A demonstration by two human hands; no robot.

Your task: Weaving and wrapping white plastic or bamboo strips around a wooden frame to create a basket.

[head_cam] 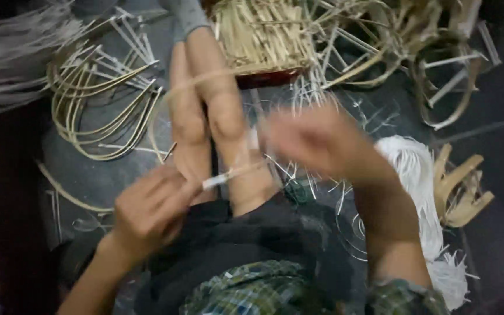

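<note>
My left hand (147,207) is closed around one end of a thin pale bamboo strip (228,174) that runs across my bare legs (205,122). My right hand (316,143) is blurred with motion, its fingers pinched on the strip's other end. A long thin loop of the same strip (205,79) arcs up over my legs. I sit on the dark floor with legs stretched forward.
Bent bamboo hoops (100,111) lie at the left. A woven basket frame (263,35) stands by my feet, with loose strips and a round frame (444,87) at the right. A bundle of white strips (421,192) and wooden pieces (462,186) lie right.
</note>
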